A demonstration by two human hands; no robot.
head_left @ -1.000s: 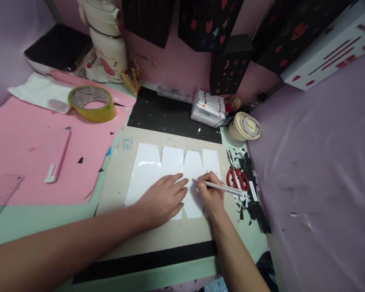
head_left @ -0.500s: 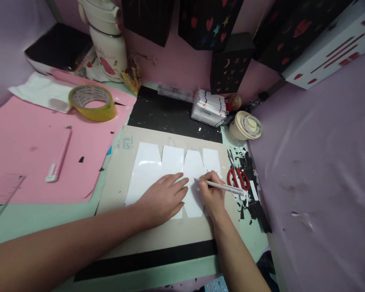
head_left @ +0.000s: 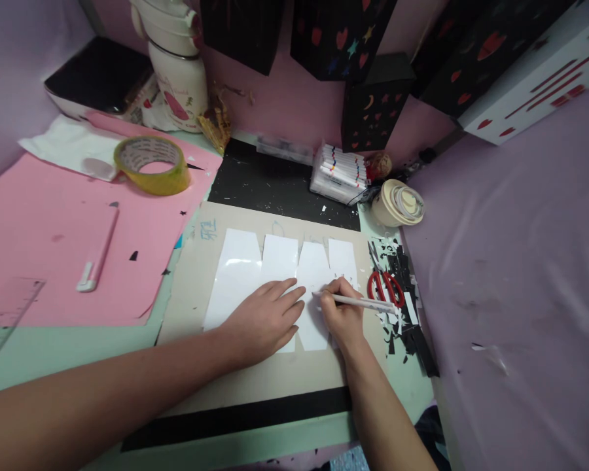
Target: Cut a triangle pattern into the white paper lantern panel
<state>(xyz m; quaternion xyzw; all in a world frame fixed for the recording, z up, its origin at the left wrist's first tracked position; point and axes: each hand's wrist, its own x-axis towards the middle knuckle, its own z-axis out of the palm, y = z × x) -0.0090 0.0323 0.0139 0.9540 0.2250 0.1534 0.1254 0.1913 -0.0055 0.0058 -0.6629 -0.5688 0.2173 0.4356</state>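
Note:
A white paper cutout (head_left: 240, 275) with several panels, notched along its top edge, lies on a beige board (head_left: 255, 386). My left hand (head_left: 267, 320) rests flat on its middle, fingers stretched to the right. In my right hand (head_left: 342, 317) is a slim white pen or pencil (head_left: 363, 301), pinched between thumb and fingers, its tip at the third panel. Small dark marks show on the rightmost panel, just above my right hand. Part of the cutout is hidden under both hands.
Red-handled scissors (head_left: 385, 288) lie among black and white scraps (head_left: 412, 327) at the right. Behind stand a box of markers (head_left: 338, 175) and a round cream container (head_left: 397, 203). Yellow tape (head_left: 152, 165), a pink-and-white cutter (head_left: 98, 248) and a clear ruler (head_left: 7, 314) lie on the left.
The pen's tip has shifted very slightly downward on the third panel. My left hand stays in place on the paper, and the whole view has moved a little.

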